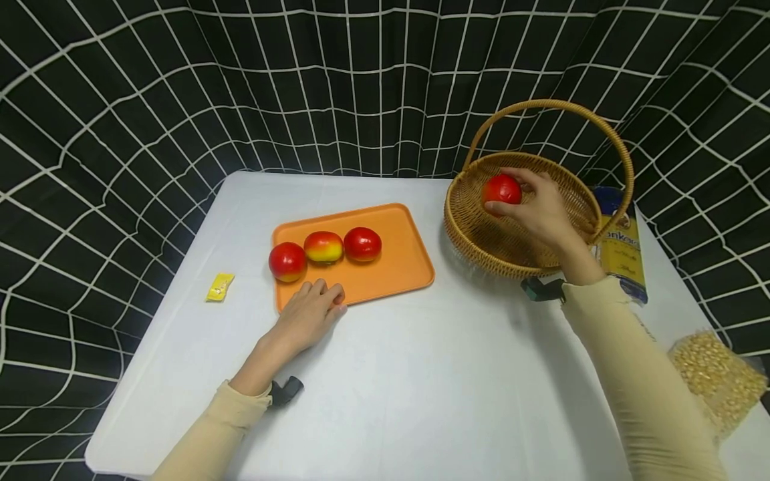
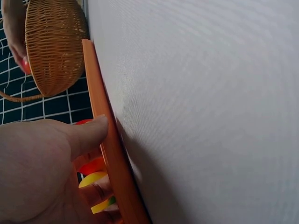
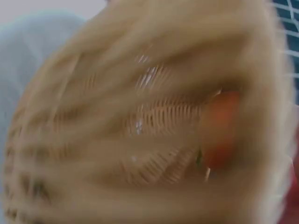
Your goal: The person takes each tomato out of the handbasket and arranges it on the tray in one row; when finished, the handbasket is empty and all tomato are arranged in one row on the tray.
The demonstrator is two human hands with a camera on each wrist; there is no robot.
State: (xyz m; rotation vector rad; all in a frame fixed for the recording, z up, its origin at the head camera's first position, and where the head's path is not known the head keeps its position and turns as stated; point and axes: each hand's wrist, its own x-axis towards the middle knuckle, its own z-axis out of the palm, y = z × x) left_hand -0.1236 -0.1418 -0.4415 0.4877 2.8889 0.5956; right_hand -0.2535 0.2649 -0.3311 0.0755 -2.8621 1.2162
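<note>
My right hand [image 1: 538, 204] grips a round red fruit [image 1: 502, 190] between thumb and fingers, over the open top of a wicker basket [image 1: 481, 244]. In the right wrist view the basket's weave [image 3: 103, 116] is blurred, and an orange-red patch [image 3: 220, 130] shows at it; I cannot tell whether this is the held fruit. At the near side of an orange tray [image 1: 397, 267], my left hand [image 1: 309, 314] pinches the rim, its thumb [image 2: 93, 133] on the outside. On the tray sit a red fruit [image 1: 287, 261], a red-yellow fruit [image 1: 323, 247] and another red fruit [image 1: 363, 244].
The basket's tall handle [image 1: 553, 104] arches above my right hand. Right of the basket lies a blue and yellow packet [image 1: 625, 254], with a clear bag of pale kernels [image 1: 718, 377] nearer me. A small yellow sachet [image 1: 220, 287] rests left of the tray on the white table [image 1: 421, 374].
</note>
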